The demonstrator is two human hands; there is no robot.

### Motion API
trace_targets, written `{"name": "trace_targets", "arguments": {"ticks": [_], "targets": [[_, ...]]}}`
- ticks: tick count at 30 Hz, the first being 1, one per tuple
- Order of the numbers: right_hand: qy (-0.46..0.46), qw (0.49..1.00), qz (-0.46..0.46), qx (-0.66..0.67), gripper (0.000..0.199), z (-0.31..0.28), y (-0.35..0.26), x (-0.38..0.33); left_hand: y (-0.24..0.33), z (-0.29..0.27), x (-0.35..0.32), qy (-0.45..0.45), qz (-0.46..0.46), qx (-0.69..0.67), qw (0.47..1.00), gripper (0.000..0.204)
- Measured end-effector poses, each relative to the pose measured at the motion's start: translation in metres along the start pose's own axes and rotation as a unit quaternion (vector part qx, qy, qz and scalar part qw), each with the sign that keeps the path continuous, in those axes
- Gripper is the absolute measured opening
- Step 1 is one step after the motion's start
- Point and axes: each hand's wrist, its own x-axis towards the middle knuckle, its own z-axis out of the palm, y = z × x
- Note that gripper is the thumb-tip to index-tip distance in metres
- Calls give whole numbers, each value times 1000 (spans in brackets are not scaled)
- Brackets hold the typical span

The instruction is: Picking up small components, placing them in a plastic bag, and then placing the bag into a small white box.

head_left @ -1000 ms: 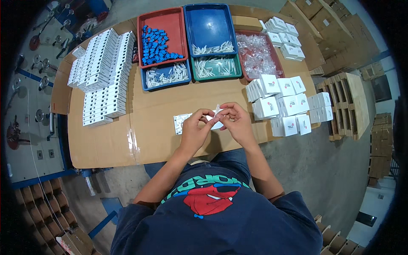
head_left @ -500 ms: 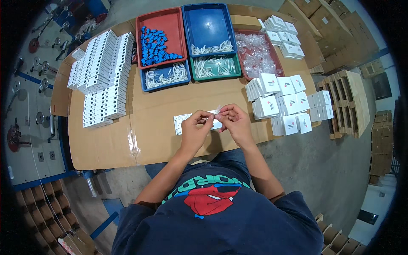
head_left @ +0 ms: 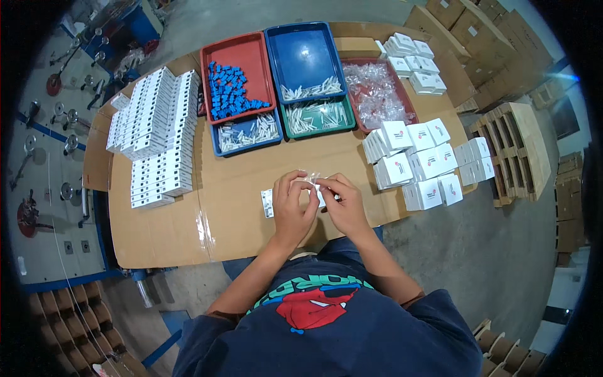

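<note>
Above the near middle of the cardboard-covered table, both hands meet at a small clear plastic bag [head_left: 312, 178]. My left hand [head_left: 293, 207] is closed on the bag's left side, with bent fingers and the thumb toward the right. My right hand [head_left: 347, 206] pinches its right edge between thumb and forefinger. What the bag holds, if anything, is too small to make out. Below the hands lies a flat white printed piece [head_left: 267, 203], mostly covered by my left hand. A bit of white shows between the hands, partly hidden.
Beyond stand a red tray [head_left: 245, 53] of blue pieces, a blue tray [head_left: 298, 53] and a green tray [head_left: 320, 131] with small white sticks, and a red tray [head_left: 411, 103] of clear bags. White boxes stack at left [head_left: 157, 132] and right [head_left: 433, 160].
The view has tilted, so the table sits lower in the picture. My left hand's fingers have come up round the plastic bag, which now lies between both hands.
</note>
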Motion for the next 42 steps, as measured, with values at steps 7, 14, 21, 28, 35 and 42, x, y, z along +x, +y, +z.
{"name": "trace_targets", "arguments": {"ticks": [7, 14, 21, 28, 35, 42], "targets": [[-134, 945, 175, 240, 17, -24, 7, 8, -23, -16, 11, -191, 64, -32, 979, 58], [-135, 968, 123, 171, 14, -22, 6, 8, -24, -11, 1, -170, 49, -28, 984, 68], [-151, 945, 212, 199, 15, -27, 10, 5, -19, -12, -4, -145, 19, -62, 987, 51], [-116, 954, 181, 208, 14, -32, 8, 5, -18, -11, -7, -146, -9, -91, 985, 36], [-108, 954, 190, 207, 15, -32, 10, 3, -13, -12, -7, -155, -15, -97, 983, 35], [-107, 951, 183, 223, 13, -31, 14, 4, -15, -13, -7, -168, 6, -87, 982, 35]]}}
